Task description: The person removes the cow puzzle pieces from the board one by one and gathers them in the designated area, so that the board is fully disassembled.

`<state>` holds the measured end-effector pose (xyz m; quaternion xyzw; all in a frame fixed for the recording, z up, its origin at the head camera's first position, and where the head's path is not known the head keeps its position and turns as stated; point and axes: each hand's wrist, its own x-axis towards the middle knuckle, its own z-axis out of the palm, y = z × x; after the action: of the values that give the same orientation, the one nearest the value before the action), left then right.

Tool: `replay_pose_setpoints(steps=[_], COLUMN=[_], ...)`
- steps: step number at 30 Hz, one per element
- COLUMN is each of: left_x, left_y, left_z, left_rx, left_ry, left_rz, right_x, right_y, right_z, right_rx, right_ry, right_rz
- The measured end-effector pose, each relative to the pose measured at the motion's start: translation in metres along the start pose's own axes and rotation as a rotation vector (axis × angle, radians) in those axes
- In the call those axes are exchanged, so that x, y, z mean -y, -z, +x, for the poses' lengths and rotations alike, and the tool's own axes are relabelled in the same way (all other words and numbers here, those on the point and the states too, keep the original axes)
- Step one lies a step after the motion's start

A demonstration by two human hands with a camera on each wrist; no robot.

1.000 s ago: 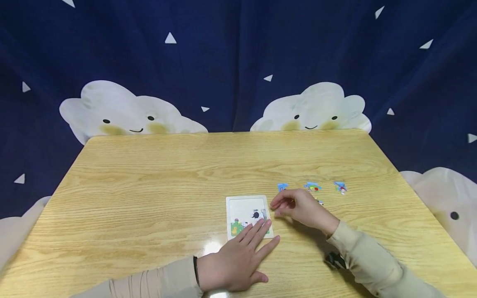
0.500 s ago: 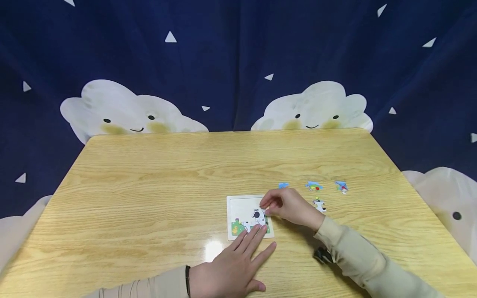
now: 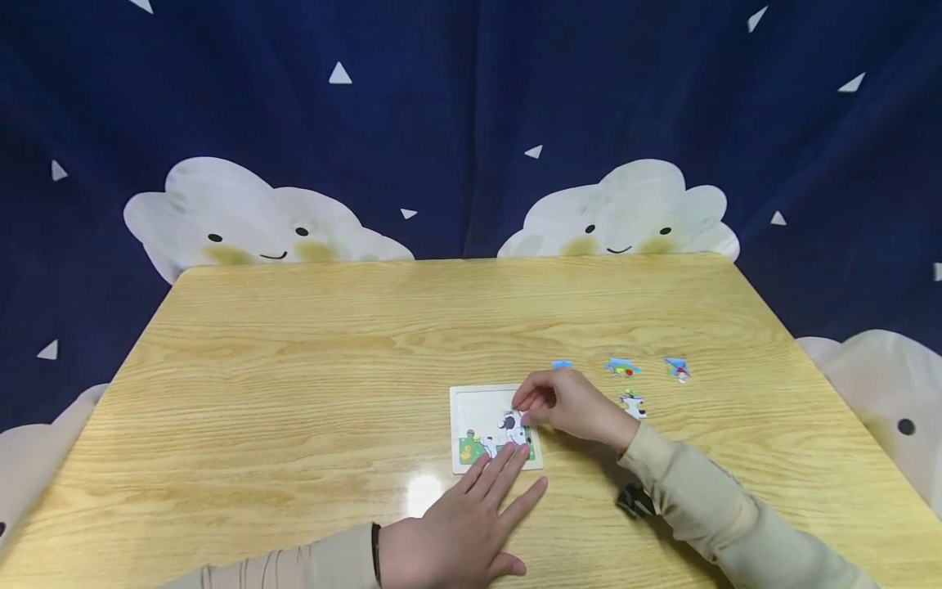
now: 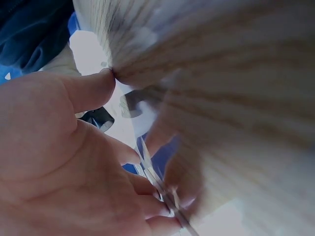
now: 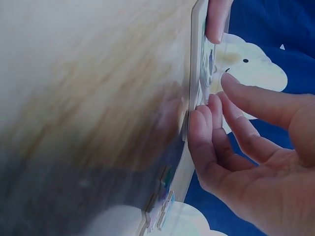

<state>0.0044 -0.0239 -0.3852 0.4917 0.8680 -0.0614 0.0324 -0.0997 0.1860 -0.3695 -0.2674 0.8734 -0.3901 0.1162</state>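
Observation:
A small white puzzle tray (image 3: pixel 455 425) lies on the table, with pieces showing green ground, a yellow duck and a black-and-white animal in its lower part. My left hand (image 3: pixel 456 523) rests its outstretched fingers on the tray's near edge and lower pieces. In the left wrist view its fingertips (image 4: pixel 160 221) lie along the tray's thin edge. My right hand (image 3: pixel 577 413) is at the tray's right side, its loosely bent fingertips right at a puzzle piece (image 3: pixel 513 427). In the right wrist view the right thumb (image 5: pixel 234 86) stands apart from the fingers, with nothing visible between them.
Beyond the right hand lie several loose puzzle pieces: a blue one (image 3: pixel 562 365) partly hidden by the hand, a blue-and-red one (image 3: pixel 621 368), another blue one (image 3: pixel 676 368) and a white one (image 3: pixel 632 406). A dark blue curtain (image 3: pixel 456 98) hangs behind the wooden table (image 3: pixel 294 352).
My right hand has moved left from beside the tray onto its right edge, then stayed there. The left hand has slid slightly toward the near side, showing more of the pieces.

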Motion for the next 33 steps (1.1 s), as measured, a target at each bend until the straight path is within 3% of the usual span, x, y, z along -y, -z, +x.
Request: replay_pose_setpoints(steps=[10, 22, 33], left_x=[0.0, -0.001, -0.001], left_y=[0.0, 0.0, 0.001], left_z=[0.0, 0.002, 0.0], left_rx=[0.05, 0.084, 0.053], left_ry=[0.006, 0.019, 0.01], left_rz=[0.009, 0.013, 0.043], right_x=[0.0, 0.002, -0.002], right_y=[-0.006, -0.006, 0.005], right_z=[-0.004, -0.005, -0.023], right_rx=[0.005, -0.006, -0.023], right_ry=[-0.023, -0.026, -0.049], right_rz=[0.077, 0.083, 0.077])
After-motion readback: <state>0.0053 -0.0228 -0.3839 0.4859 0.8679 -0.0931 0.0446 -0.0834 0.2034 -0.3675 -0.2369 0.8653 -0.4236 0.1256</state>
